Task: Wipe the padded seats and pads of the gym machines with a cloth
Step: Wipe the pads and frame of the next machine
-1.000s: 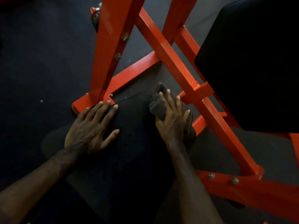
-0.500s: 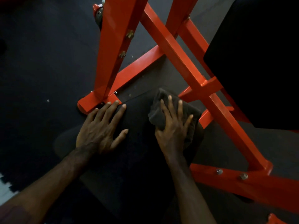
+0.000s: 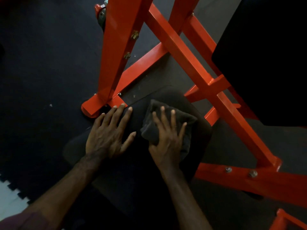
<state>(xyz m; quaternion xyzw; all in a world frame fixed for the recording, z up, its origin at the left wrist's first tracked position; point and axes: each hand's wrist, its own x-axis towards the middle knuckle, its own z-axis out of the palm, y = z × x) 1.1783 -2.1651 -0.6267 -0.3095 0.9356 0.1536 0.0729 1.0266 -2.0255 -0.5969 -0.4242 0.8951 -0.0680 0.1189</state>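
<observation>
A black padded seat (image 3: 132, 176) lies low in the middle of the head view, between orange frame bars. A folded dark grey cloth (image 3: 154, 117) lies on the seat's far right part. My right hand (image 3: 167, 138) presses flat on the cloth with fingers spread and straight. My left hand (image 3: 109, 131) rests flat on the seat's left side, fingers straight, its tips at the seat's far edge. A second black pad (image 3: 269, 60) fills the upper right corner.
The orange steel frame (image 3: 182, 52) crosses diagonally behind and to the right of the seat, with a bolted base bar (image 3: 259, 183) at lower right. Dark rubber floor mats (image 3: 41, 63) cover the left; a white floor patch (image 3: 8, 196) shows at lower left.
Both hands and the cloth have shifted toward me along the seat, and more of the seat's far edge is visible. The view has tilted, bringing the white floor patch into sight.
</observation>
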